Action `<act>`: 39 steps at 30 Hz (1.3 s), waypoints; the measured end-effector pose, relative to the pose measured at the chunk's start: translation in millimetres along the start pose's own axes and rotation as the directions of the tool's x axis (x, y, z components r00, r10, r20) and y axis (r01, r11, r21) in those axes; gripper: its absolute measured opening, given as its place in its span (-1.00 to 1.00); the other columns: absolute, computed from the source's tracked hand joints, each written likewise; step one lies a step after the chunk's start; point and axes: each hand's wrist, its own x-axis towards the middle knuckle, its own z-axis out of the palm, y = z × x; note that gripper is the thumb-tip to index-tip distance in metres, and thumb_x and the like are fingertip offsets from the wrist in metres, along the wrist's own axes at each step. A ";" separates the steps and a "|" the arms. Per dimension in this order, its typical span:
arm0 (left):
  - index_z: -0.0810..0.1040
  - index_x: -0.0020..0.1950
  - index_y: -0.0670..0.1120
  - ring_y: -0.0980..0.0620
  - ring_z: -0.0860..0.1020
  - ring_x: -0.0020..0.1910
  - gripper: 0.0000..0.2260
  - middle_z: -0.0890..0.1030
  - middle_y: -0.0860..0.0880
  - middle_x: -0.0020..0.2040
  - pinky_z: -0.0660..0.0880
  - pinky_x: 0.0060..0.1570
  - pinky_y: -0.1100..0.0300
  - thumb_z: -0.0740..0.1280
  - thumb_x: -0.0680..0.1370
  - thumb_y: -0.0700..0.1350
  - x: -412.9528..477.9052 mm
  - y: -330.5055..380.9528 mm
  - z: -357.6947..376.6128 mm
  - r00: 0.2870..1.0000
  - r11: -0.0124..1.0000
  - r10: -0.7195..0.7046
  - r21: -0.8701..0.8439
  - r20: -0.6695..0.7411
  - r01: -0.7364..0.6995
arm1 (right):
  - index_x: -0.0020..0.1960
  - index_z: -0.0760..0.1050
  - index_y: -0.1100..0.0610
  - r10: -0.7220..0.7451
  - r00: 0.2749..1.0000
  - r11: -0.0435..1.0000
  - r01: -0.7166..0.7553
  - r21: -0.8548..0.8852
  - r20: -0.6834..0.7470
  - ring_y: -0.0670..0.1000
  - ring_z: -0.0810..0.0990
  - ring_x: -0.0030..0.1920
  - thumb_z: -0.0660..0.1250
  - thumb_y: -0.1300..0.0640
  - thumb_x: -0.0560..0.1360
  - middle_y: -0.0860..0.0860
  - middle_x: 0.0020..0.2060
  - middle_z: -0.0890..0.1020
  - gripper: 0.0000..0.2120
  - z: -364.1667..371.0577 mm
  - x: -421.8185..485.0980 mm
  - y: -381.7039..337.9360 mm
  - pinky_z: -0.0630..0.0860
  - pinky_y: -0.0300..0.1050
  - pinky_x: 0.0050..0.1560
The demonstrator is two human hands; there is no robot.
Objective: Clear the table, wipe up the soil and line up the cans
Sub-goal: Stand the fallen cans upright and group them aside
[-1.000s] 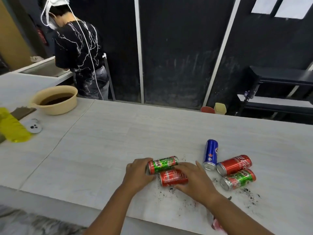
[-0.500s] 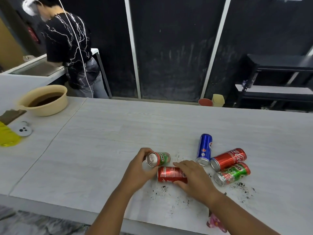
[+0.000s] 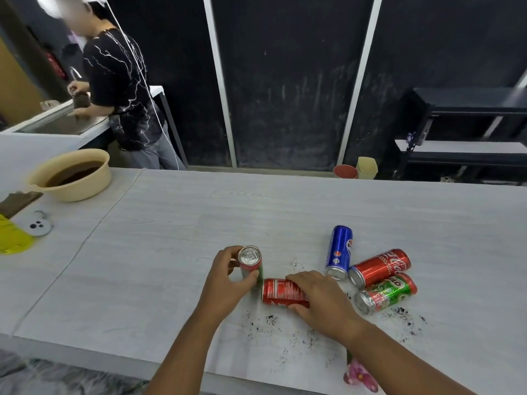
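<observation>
A tan bowl [image 3: 85, 189] at the table's [image 3: 199, 212] far left holds something dark brown. Behind the far edge stand a red cup [image 3: 345, 171] and a yellow cup [image 3: 367, 168]; what is in them cannot be seen.

Five cans are on the table, all near the front edge: two red-and-green, two red, one blue. The left hand [image 3: 225, 283] curls its fingers and thumb round the upright red-and-green can [image 3: 250, 262], whose silver top faces up. Just to its right lies the near red can [image 3: 281, 292], long axis left to right, with the right hand [image 3: 322, 300] over its right end, fingers across the top and thumb tucked under the near side.

The other three lie fanned, silver ends toward the person. The blue can [image 3: 339, 249] points away from the person. The far red can [image 3: 380, 266] angles up to the right, and the lying red-and-green can [image 3: 387, 292] lies just beside it, roughly parallel.

Soil [image 3: 271, 319] is scattered as black specks around and in front of the cans. A pink flower [image 3: 359, 376] lies at the front edge by the right forearm.
</observation>
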 end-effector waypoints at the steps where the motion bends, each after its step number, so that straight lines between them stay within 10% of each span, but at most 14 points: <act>1: 0.54 0.34 0.28 0.22 0.57 0.30 -0.50 0.58 0.27 0.31 0.49 0.30 0.27 0.63 0.49 -0.02 0.0 -2.3 -1.1 1.000 1.000 -0.011 0.001 -0.003 0.011 | 0.61 0.34 -0.12 0.012 1.000 0.999 -0.012 0.038 -0.018 -0.09 0.47 0.43 0.38 -0.26 0.58 -0.13 0.46 0.53 -0.35 -2.0 -1.1 -0.2 0.36 -0.07 0.49; 10: 0.54 0.39 0.25 0.23 0.59 0.35 -0.47 0.67 0.22 0.31 0.57 0.34 0.07 0.63 0.48 0.03 -2.5 -11.8 0.0 0.991 0.992 -0.121 0.027 0.054 0.120 | 0.52 0.25 -0.44 0.234 0.970 0.765 -0.141 0.628 -0.067 -0.36 0.50 0.30 0.58 -0.04 0.50 -0.39 0.25 0.46 -0.23 -10.0 -6.6 5.9 0.54 -0.48 0.07; 26: 0.61 0.31 0.23 0.17 0.65 0.24 -0.51 0.71 0.24 0.24 0.60 0.25 0.07 0.66 0.43 0.17 -8.8 17.9 45.1 0.991 0.992 -0.124 0.039 0.052 0.122 | 0.33 0.45 -0.38 0.484 0.868 0.498 -0.168 0.851 -0.112 -0.26 0.64 0.23 0.71 -0.02 0.35 -0.30 0.24 0.66 -0.31 -23.6 -31.5 15.9 0.59 -0.16 0.23; 39: 0.55 0.28 0.39 0.44 0.61 0.12 -0.48 0.69 0.39 0.13 0.55 0.06 0.34 0.64 0.37 0.29 2.1 149.5 242.5 0.920 0.997 0.079 -0.011 0.383 -0.081 | 0.23 0.49 -0.33 0.790 0.490 0.500 -0.166 0.850 -0.368 -0.21 0.70 0.14 0.69 -0.05 0.26 -0.33 0.19 0.64 -0.36 -121.7 -147.0 159.0 0.63 -0.12 0.13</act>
